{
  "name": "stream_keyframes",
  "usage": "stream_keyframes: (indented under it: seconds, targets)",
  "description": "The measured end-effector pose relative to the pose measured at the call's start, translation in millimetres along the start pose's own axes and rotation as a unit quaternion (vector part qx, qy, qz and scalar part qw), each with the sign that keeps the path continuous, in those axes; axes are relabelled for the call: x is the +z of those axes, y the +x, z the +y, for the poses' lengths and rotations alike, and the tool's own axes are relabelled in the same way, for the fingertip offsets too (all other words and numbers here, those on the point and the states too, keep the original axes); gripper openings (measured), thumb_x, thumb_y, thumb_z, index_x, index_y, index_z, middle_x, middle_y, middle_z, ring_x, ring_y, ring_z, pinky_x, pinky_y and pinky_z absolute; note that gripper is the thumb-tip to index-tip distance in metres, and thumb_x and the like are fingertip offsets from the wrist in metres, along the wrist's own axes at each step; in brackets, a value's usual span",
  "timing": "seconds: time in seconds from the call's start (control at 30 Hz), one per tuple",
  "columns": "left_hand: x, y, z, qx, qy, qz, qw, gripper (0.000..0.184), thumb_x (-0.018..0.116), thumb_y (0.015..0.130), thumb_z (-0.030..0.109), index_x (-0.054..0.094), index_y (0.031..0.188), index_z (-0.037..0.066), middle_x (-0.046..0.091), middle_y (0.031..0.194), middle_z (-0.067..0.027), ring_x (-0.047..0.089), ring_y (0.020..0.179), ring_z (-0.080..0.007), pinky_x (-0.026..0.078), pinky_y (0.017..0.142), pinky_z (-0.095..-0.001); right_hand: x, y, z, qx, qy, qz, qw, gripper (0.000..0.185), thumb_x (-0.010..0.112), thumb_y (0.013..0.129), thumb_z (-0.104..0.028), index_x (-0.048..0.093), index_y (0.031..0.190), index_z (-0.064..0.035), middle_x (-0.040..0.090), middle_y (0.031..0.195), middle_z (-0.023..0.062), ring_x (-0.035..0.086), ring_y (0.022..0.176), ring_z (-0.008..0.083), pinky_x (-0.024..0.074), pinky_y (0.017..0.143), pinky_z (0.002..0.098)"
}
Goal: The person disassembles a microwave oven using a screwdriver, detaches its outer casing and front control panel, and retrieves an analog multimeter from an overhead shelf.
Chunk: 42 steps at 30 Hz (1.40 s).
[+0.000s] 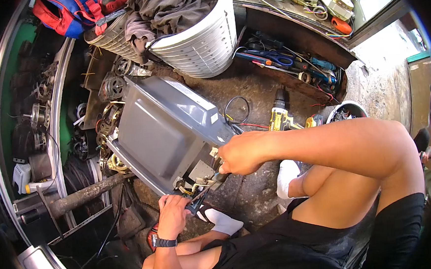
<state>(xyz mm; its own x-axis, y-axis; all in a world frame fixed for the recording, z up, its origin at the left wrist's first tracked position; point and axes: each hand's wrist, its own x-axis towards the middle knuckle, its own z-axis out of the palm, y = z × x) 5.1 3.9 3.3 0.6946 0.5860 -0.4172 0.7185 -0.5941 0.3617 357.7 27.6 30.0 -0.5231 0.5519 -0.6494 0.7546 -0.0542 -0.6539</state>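
On the worn floor, between the person's feet and the large white basket [198, 51], a grey appliance housing [151, 138] lies at a slant, its wired compartment turned toward the person. A long pale label [191, 94] and a small white sticker [214, 118] are fixed to its side; their print is too small to read. The right hand [241, 153] is at the compartment, fingers curled closed about a dark tool [221, 176]. The left hand [174, 215] is at the housing's lower corner, fingers bent and close together; what they pinch, if anything, cannot be told from this angle. A yellow-and-black drill [279, 115] stands beyond the right forearm, its brand illegible. Behind it is a metal tool tray [287, 79]. Motor parts [108, 119] crowd the housing's left side, and a rusty bar [91, 193] reaches toward its lower left edge.
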Motion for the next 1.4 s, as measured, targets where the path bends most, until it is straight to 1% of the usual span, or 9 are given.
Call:
stream_keyframes:
  seconds: [0.23, 0.3, 0.43, 0.63, 0.77, 0.97, 1.17, 1.37, 1.4]
  targets:
    - [1, -5, -10, 0.005, 0.017, -0.010, 1.000, 0.031, 0.079, 0.075, 0.008, 0.072, 0.106, 0.009, 0.066, 0.098, -0.0075, 0.060, 0.109, -0.0296, 0.037, 0.107, -0.0489, 16, -12, 0, -0.071, -0.058, 0.056, 0.994, 0.035, 0.067, 0.099, -0.036, 0.061, 0.122, -0.0100, 0.070, 0.107, 0.0226, 0.069, 0.104, 0.0423, 0.0546, 0.084, 0.0552]
    - [2, -6, -12, 0.007, 0.015, -0.011, 1.000, 0.031, 0.079, 0.075, 0.009, 0.072, 0.105, 0.009, 0.066, 0.097, -0.0072, 0.060, 0.109, -0.0291, 0.037, 0.107, -0.0485, 32, -9, 5, -0.137, -0.142, 0.240, 0.950, 0.027, 0.066, 0.094, -0.024, 0.063, 0.119, -0.0145, 0.066, 0.112, 0.0183, 0.070, 0.099, 0.0405, 0.0574, 0.083, 0.0509]
    - [5, -8, -16, 0.007, 0.020, -0.006, 1.000, 0.031, 0.080, 0.075, 0.010, 0.072, 0.104, 0.009, 0.066, 0.097, -0.0071, 0.061, 0.109, -0.0285, 0.036, 0.108, -0.0479, 42, -10, 13, -0.178, -0.146, 0.297, 0.927, 0.030, 0.068, 0.094, -0.025, 0.063, 0.122, -0.0139, 0.062, 0.116, 0.0189, 0.068, 0.103, 0.0392, 0.0580, 0.084, 0.0506]
    - [9, -14, -17, 0.004, 0.021, 0.015, 1.000, 0.029, 0.081, 0.076, 0.012, 0.073, 0.103, 0.009, 0.067, 0.096, -0.0061, 0.061, 0.109, -0.0280, 0.035, 0.107, -0.0471, 33, -9, -4, -0.063, -0.200, 0.193, 0.959, 0.044, 0.066, 0.099, -0.040, 0.063, 0.127, -0.0061, 0.064, 0.119, 0.0246, 0.068, 0.107, 0.0415, 0.0557, 0.093, 0.0512]
    - [9, -15, -19, -0.010, 0.051, 0.006, 0.999, 0.027, 0.079, 0.078, 0.010, 0.073, 0.104, 0.011, 0.066, 0.100, -0.0051, 0.059, 0.111, -0.0284, 0.038, 0.104, -0.0487, 21, 2, -11, -0.026, -0.170, 0.127, 0.977, 0.042, 0.065, 0.099, -0.041, 0.064, 0.130, -0.0122, 0.067, 0.121, 0.0257, 0.069, 0.110, 0.0434, 0.0554, 0.093, 0.0532]
    - [18, -17, -41, 0.010, -0.024, -0.020, 0.999, 0.027, 0.074, 0.079, 0.013, 0.073, 0.105, 0.012, 0.062, 0.100, -0.0043, 0.056, 0.109, -0.0281, 0.043, 0.088, -0.0467, 49, -6, -6, -0.106, -0.216, 0.262, 0.935, 0.031, 0.071, 0.093, -0.031, 0.066, 0.121, -0.0172, 0.058, 0.115, 0.0179, 0.063, 0.104, 0.0376, 0.0577, 0.083, 0.0469]
    - [15, -11, -32, -0.016, -0.017, -0.066, 0.998, 0.030, 0.073, 0.079, 0.011, 0.073, 0.108, 0.011, 0.065, 0.108, -0.0045, 0.055, 0.115, -0.0294, 0.046, 0.090, -0.0484, 53, -12, 3, -0.163, -0.218, 0.322, 0.907, 0.036, 0.076, 0.087, -0.024, 0.066, 0.121, -0.0196, 0.056, 0.114, 0.0127, 0.059, 0.105, 0.0352, 0.0546, 0.086, 0.0446]
    - [17, -20, -27, -0.016, -0.068, -0.067, 0.995, 0.046, 0.075, 0.077, 0.006, 0.069, 0.123, 0.009, 0.058, 0.123, -0.0126, 0.050, 0.125, -0.0347, 0.045, 0.105, -0.0490, 17, 2, 20, -0.150, -0.024, 0.172, 0.973, 0.041, 0.081, 0.086, -0.051, 0.079, 0.110, -0.0172, 0.066, 0.100, 0.0169, 0.065, 0.106, 0.0388, 0.0512, 0.092, 0.0473]
    - [21, -25, -20, -0.009, -0.109, 0.083, 0.990, 0.048, 0.076, 0.076, 0.007, 0.067, 0.124, 0.009, 0.054, 0.126, -0.0148, 0.049, 0.126, -0.0369, 0.044, 0.108, -0.0491, 17, 6, 20, -0.138, -0.056, 0.182, 0.972, 0.043, 0.079, 0.086, -0.053, 0.079, 0.107, -0.0152, 0.067, 0.099, 0.0172, 0.066, 0.104, 0.0385, 0.0520, 0.092, 0.0476]
